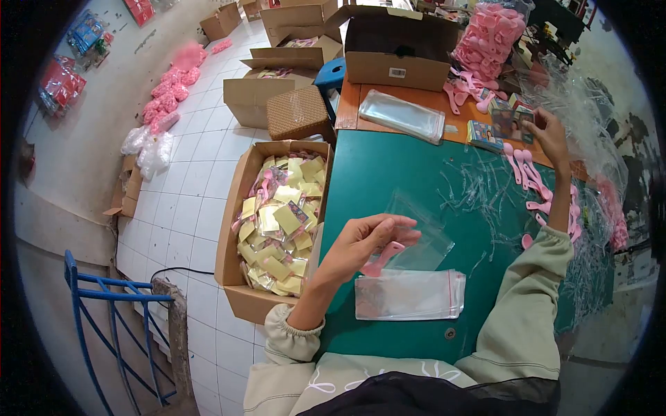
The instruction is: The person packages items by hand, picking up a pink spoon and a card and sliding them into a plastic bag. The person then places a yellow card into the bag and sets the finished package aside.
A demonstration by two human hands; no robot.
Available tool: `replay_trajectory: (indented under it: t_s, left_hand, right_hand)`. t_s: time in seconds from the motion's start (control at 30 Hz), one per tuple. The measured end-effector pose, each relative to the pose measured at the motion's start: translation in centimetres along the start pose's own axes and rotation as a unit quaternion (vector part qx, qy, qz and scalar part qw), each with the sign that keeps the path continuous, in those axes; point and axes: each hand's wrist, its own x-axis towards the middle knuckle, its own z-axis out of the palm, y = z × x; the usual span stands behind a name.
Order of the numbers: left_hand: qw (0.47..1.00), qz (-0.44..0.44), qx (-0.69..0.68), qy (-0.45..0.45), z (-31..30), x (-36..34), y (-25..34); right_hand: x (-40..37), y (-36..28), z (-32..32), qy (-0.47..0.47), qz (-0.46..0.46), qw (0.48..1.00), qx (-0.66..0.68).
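Observation:
My left hand is closed on a pink spoon above the green table. A clear plastic bag lies just beyond it, partly hidden by the hand. Near the front edge rests a stack of clear bags. At the back right, my right hand pinches a dark printed card, beside a stack of cards. Pink spoons lie in a row below my right hand, next to thin clear plastic strips.
Left of the table stands a carton full of packed pieces with yellowish cards. Another bag stack and an open box sit at the back. A large bag of pink spoons stands back right. A blue railing is at left.

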Motion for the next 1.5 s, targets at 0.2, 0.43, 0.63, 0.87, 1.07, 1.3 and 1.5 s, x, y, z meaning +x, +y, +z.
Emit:
replay_trajectory:
  t_s: [0.2,0.43,0.63,0.87,1.07,1.3,1.5]
  left_hand:
    - [1.000,0.015,0.020,-0.009,-0.1,-0.6,1.0]
    - [0.998,0.005,0.064,-0.019,0.5,-0.3,1.1]
    - [0.973,-0.027,0.208,-0.094,-0.3,0.1,0.8]
    - [0.956,0.038,0.266,-0.118,2.3,0.3,1.2]
    - [0.935,-0.041,0.349,-0.050,3.3,-0.3,-0.3]
    - [0.971,-0.006,0.224,-0.081,-1.6,-1.8,-1.3]
    - [0.979,-0.033,0.202,0.021,-1.6,-2.4,-1.6]
  right_hand:
    - [-7.7,-11.9,0.7,-0.079,0.010,0.957,0.280]
    - [-12.6,-19.7,0.6,-0.245,-0.109,0.950,0.161]
    - [-12.8,-21.0,0.6,-0.284,-0.214,0.928,0.113]
    - [-15.1,-20.1,3.9,-0.366,-0.161,0.906,0.134]
    - [-17.6,-17.3,6.1,-0.363,-0.131,0.894,0.229]
    - [-19.6,-14.2,7.2,-0.323,0.108,0.872,0.351]
    - [-21.1,-14.3,8.5,-0.297,0.146,0.856,0.397]
